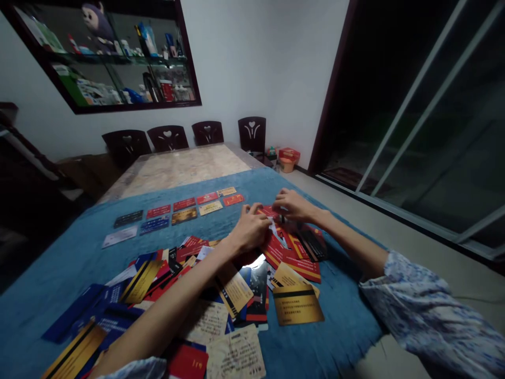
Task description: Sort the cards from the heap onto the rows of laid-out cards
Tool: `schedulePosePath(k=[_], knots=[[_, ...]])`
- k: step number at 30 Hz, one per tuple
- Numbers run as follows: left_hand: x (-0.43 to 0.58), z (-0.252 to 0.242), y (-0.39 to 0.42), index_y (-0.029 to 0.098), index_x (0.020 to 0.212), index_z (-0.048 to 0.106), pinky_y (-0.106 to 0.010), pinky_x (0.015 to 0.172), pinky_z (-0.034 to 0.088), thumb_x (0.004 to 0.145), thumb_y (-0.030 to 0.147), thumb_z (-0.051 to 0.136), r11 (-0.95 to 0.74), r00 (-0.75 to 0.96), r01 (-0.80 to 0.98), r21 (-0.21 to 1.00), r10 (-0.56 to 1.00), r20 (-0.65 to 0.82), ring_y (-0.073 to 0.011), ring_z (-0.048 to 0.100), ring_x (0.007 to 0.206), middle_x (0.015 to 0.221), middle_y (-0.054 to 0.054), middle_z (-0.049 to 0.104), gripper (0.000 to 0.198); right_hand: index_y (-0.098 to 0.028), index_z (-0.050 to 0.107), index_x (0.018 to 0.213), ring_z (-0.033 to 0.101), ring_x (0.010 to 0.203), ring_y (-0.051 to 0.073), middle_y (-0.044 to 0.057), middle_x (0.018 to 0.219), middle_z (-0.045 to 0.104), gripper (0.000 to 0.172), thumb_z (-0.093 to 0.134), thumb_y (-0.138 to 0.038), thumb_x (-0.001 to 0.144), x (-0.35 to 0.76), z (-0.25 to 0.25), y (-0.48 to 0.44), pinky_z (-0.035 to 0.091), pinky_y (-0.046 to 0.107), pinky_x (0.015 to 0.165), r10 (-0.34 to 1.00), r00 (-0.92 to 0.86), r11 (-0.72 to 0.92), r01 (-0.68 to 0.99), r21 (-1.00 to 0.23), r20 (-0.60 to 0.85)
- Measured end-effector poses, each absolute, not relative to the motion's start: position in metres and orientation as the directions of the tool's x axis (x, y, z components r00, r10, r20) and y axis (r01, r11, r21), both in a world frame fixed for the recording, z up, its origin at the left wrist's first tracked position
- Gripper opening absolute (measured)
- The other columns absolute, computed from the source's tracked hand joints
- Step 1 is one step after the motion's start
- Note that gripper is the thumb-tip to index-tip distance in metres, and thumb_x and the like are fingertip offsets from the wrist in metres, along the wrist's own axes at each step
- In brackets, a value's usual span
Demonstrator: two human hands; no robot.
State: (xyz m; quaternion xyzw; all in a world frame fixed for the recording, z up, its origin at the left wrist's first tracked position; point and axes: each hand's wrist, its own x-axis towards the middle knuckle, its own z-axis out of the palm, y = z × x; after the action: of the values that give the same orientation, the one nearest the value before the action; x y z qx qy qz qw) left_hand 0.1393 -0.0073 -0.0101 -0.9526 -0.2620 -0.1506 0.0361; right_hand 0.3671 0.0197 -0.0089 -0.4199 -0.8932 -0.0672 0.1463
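My left hand (250, 230) reaches across the card pile, its fingers curled down at the edge of some red cards (290, 255). Just to its right, my right hand (294, 205) is bent over the far end of the same red cards, fingertips drawn together. What either hand pinches is hidden by the fingers. A black card (312, 245) lies by my right wrist. Nearer to me rest a gold card (299, 304) with a dark stripe and a cream card (236, 353) with printed text. Blue cards (74, 310) and several mixed ones spread under my left forearm.
Two rows of cards lie beyond the pile, among them a black card (128, 218), a white card (120, 237) and a red card (233, 199). A blue cloth (90, 252) covers the near table. Chairs (251, 134) stand behind the bare tabletop (189, 166).
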Motion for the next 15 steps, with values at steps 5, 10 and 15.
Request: schedulePosePath(k=[5, 10, 15], knots=[[0.168, -0.014, -0.029, 0.022, 0.107, 0.070, -0.049, 0.098, 0.033, 0.087, 0.014, 0.053, -0.938, 0.923, 0.345, 0.034, 0.346, 0.168, -0.0302, 0.042, 0.128, 0.118, -0.007, 0.072, 0.027, -0.019, 0.076, 0.092, 0.050, 0.087, 0.022, 0.010, 0.082, 0.067, 0.024, 0.052, -0.025, 0.094, 0.384, -0.018, 0.010, 0.037, 0.033, 0.076, 0.746, -0.579, 0.627, 0.777, -0.054, 0.328], [0.188, -0.014, -0.040, 0.022, 0.128, 0.060, -0.045, 0.098, 0.037, 0.084, 0.009, 0.050, -0.967, 0.963, 0.254, 0.038, 0.256, 0.084, -0.0287, 0.042, 0.131, 0.139, -0.006, 0.061, 0.046, -0.020, 0.076, 0.096, 0.051, 0.092, 0.023, 0.010, 0.085, 0.068, 0.024, 0.052, -0.027, 0.094, 0.391, -0.030, 0.008, 0.041, 0.035, 0.081, 0.759, -0.531, 0.607, 0.786, -0.114, 0.377], [0.198, -0.021, -0.039, 0.024, 0.133, 0.056, -0.044, 0.097, 0.038, 0.084, 0.011, 0.049, -0.975, 0.975, 0.217, 0.042, 0.219, 0.043, -0.0288, 0.042, 0.132, 0.144, -0.005, 0.057, 0.052, -0.018, 0.077, 0.094, 0.051, 0.091, 0.024, 0.011, 0.084, 0.068, 0.026, 0.052, -0.026, 0.093, 0.397, -0.038, 0.005, 0.042, 0.037, 0.081, 0.786, -0.496, 0.574, 0.807, -0.138, 0.368]])
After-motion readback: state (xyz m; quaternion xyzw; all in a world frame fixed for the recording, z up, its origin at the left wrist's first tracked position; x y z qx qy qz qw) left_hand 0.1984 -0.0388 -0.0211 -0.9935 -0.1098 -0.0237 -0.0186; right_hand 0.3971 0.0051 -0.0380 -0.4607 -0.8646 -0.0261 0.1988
